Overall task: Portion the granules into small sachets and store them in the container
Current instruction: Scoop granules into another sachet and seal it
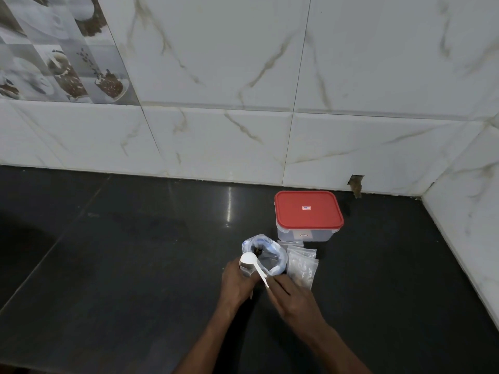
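On dark counter [135,265], left hand [236,286] grips a sachet [245,271], right hand [287,295] pinches spoon [249,258] over it. Granule bag [267,255] at 12 o'clock, lidded container [307,220] at 1. Risk: tilted spoon misses narrow mouth, granules spill.

Glossy dark countertop [121,265], white marble-veined wall tiles [216,63] behind, picture tiles [54,49] of cups at upper left, chipped hole [356,184] at the wall's foot, tiled side wall [472,198] at right
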Motion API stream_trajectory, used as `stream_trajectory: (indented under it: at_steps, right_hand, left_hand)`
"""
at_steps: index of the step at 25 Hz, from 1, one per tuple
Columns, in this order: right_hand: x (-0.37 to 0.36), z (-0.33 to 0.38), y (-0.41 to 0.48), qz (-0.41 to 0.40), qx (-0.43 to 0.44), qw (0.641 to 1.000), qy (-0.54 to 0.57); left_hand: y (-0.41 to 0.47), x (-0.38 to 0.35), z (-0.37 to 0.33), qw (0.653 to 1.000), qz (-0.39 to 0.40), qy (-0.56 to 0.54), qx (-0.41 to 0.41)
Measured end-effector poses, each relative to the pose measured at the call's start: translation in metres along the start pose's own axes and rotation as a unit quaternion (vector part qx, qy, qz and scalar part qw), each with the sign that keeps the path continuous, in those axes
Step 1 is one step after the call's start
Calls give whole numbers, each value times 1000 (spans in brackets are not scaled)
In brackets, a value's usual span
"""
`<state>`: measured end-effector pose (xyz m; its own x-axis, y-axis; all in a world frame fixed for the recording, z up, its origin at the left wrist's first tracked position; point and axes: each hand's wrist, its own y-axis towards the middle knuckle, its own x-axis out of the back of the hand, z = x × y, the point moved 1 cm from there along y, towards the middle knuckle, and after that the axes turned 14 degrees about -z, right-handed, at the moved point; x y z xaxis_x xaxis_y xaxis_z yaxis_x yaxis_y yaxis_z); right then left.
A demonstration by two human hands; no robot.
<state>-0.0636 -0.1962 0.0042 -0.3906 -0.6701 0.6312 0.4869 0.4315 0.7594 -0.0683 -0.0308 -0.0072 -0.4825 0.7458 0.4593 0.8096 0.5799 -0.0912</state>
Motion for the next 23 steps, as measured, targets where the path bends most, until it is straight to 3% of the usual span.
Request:
stream_trajectory:
  at_steps: [3, 6, 7, 10, 17, 18, 19, 21, 23]
  right_hand:
    - [5, -2, 4, 3, -52, 997, 51]
    - [2, -4, 9, -4, -167, 981, 95]
    - [3, -4, 13, -7, -239, 962, 129]
    - [8, -2, 24, -5, -441, 857, 266]
    - [-7, -25, 29, 15, -653, 701, 287]
    - [-9, -28, 29, 31, -655, 700, 284]
    - [-10, -30, 29, 51, -628, 735, 252]
    - [-6, -29, 32, 74, -506, 852, 111]
    - [5, -16, 40, 42, -404, 911, 68]
  left_hand:
    - [0, 0, 0, 1000, 1, 4, 3]
    - [1, -2, 3, 1000, -1, 10, 25]
    - [1, -2, 4, 1000, 0, 15, 23]
    - [2, -2, 4, 1000, -2, 22, 13]
    - [-6, 3, -2, 1000, -5, 17, -7]
    - [-9, 5, -3, 1000, -4, 12, -17]
    - [-11, 7, -4, 1000, -5, 12, -22]
    - [-14, 9, -11, 999, -13, 14, -29]
    - [-13, 5, -13, 998, -28, 25, -41]
